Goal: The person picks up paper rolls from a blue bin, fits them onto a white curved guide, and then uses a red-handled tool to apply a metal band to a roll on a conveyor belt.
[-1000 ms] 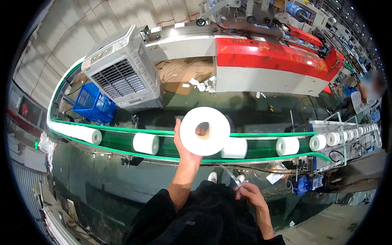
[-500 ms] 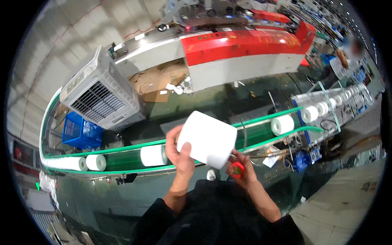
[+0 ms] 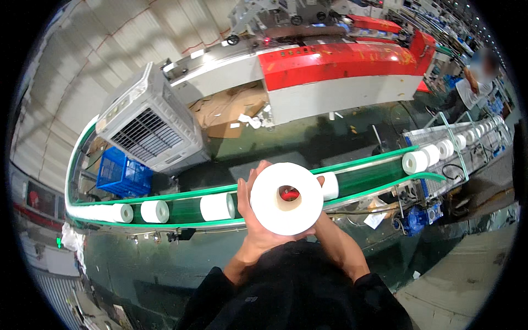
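A thick white paper roll (image 3: 264, 203) is tipped so that one end and its cardboard core face me. My left hand (image 3: 251, 217) wraps its left side, fingers along the edge. My right hand (image 3: 323, 226) grips it from behind on the right, with most of its fingers hidden and one fingertip showing at the rim. Through the core I see part of a small red object (image 3: 289, 193) behind the roll; its kind is unclear. Just beyond, more white rolls lie on the green conveyor belt (image 3: 184, 211), one (image 3: 330, 186) partly hidden by the held roll.
Several rolls stand in a row on the metal conveyor (image 3: 432, 137) at the right. Across the belt are a grey air cooler (image 3: 148, 129), a blue crate (image 3: 124, 173) and a red and white machine (image 3: 344, 82). A person (image 3: 473, 88) is at the far right.
The paper roll has turned from side-on to end-on, showing its core. My right hand has moved behind it, and the red object now shows only through the core. Rolls on the belt have shifted in view.
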Demonstrator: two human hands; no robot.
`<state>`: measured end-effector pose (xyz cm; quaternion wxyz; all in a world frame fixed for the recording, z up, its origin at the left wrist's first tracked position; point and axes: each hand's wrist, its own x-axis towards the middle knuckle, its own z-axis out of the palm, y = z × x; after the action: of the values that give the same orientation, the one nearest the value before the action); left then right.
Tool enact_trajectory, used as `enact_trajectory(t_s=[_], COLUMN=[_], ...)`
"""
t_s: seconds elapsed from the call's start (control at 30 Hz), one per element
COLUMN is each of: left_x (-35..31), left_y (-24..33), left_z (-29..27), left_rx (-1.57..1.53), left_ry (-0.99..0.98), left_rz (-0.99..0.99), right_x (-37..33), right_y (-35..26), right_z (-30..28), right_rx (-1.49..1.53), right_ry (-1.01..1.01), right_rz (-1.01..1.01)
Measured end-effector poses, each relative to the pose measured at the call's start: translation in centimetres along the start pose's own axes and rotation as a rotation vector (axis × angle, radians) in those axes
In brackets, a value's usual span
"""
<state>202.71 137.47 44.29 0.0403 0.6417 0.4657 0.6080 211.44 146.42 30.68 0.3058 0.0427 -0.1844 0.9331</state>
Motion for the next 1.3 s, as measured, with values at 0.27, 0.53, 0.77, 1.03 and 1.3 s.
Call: enact_trajectory(t_s=[0.27,0.53,0.77,1.03,1.3], left_x=[-0.6,-1.4,-1.2,-1.1,-1.7], left_y=[1.3,1.2,1.4,1.7,2.0], left_z=[-2.2,-1.9,-1.1,-5.1,-5.8], left_rx=[0.153,0.115,0.019,0.449,0.374], left_ry=[0.026,0.069,0.065,-0.049,-0.078], left_rz=[-0.017,-0.026,-0.068,-0.018,-0.043], right_x=[0.5,-0.2,-0.2,-0.2,-1.4], right_y=[1.6,1.2,0.1,-4.4,-7.0], right_z=[2.4,2.8,3.0,7.9,15.3], right_rx=[0.093,0.141,0.225,-0.583,-1.187], right_ry=[-0.044,-0.052,-0.079,0.092,0.059], right_rz=[0.144,0.202,0.266,-0.004,-0.153])
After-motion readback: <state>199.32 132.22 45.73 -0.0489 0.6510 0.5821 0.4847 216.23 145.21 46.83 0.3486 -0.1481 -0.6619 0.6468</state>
